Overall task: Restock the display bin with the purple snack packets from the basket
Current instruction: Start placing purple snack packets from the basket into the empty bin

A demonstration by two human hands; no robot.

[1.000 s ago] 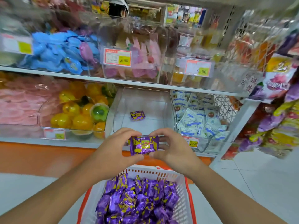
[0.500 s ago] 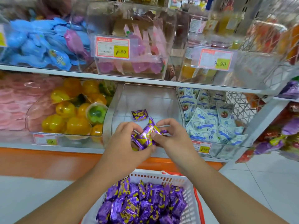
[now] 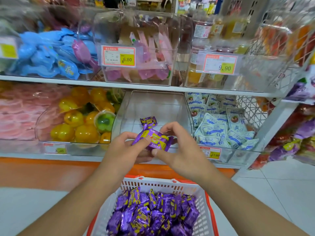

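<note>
Both hands hold one purple snack packet (image 3: 154, 139) with yellow print just in front of the clear display bin (image 3: 154, 106) on the lower shelf. My left hand (image 3: 125, 149) pinches its left side with thumb on top. My right hand (image 3: 179, 147) curls round its right end, thumb underneath. One purple packet (image 3: 148, 120) lies alone on the bin's floor. Below, a white basket with an orange rim (image 3: 163, 183) holds several purple packets (image 3: 153, 213).
Left of the bin is a clear bin of yellow and green jelly cups (image 3: 81, 120); right of it a bin of white and blue sachets (image 3: 221, 123). Upper shelf bins carry price tags (image 3: 118, 56). Hanging snack bags (image 3: 296, 133) crowd the right side.
The held packet has gone from upright and edge-on to tilted flatter, and both hands have carried it slightly closer to the bin's front. The camera view has moved nearer the shelf.
</note>
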